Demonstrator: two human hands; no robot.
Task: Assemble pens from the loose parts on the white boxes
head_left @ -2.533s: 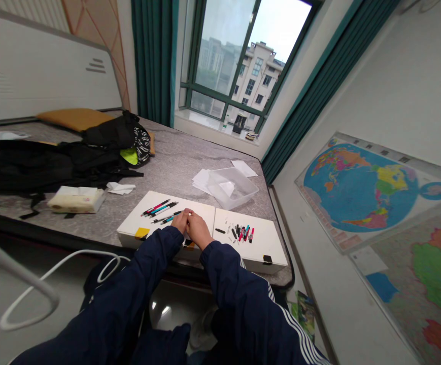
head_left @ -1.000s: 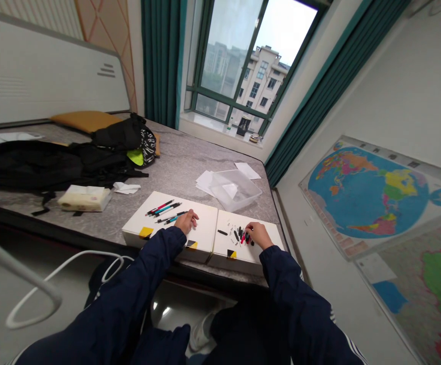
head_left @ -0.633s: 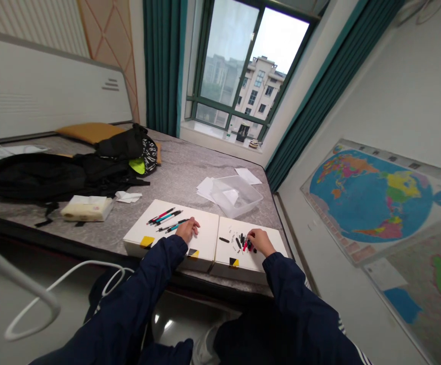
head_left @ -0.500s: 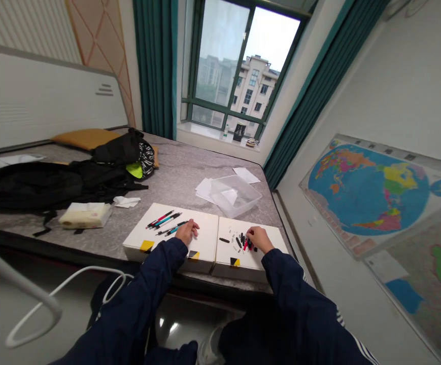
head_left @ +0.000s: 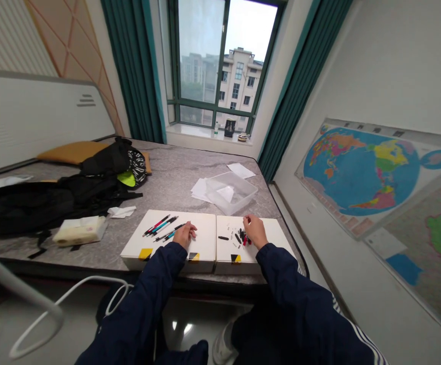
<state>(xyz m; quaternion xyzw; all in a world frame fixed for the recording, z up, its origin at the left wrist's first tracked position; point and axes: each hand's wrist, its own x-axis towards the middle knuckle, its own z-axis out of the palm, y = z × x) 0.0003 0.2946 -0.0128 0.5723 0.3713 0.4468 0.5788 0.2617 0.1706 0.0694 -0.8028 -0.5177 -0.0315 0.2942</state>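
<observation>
Two white boards (head_left: pixel 201 219) lie side by side at the bed's near edge, with a second board (head_left: pixel 275 238) on the right. My left hand (head_left: pixel 184 234) rests on the left board, its fingertips curled at the ends of several pens (head_left: pixel 160 228) with teal, red and black barrels. My right hand (head_left: pixel 255 230) sits just above a small cluster of black and red pen parts (head_left: pixel 242 238) on the right board. Its fingers are bunched, and I cannot tell whether they pinch anything. A short black pen part (head_left: pixel 223 238) lies to its left.
Past the boards stand a clear plastic box (head_left: pixel 230 192) and loose white papers (head_left: pixel 200 190). To the left lie a tissue pack (head_left: pixel 79 231) and a black backpack (head_left: pixel 26 208). A white cable (head_left: pixel 71 299) loops below the bed edge.
My right hand has left the middle of the boards for the pen parts on the right board, then drawn slightly back from them. My left hand stays by the pens. The view has shifted.
</observation>
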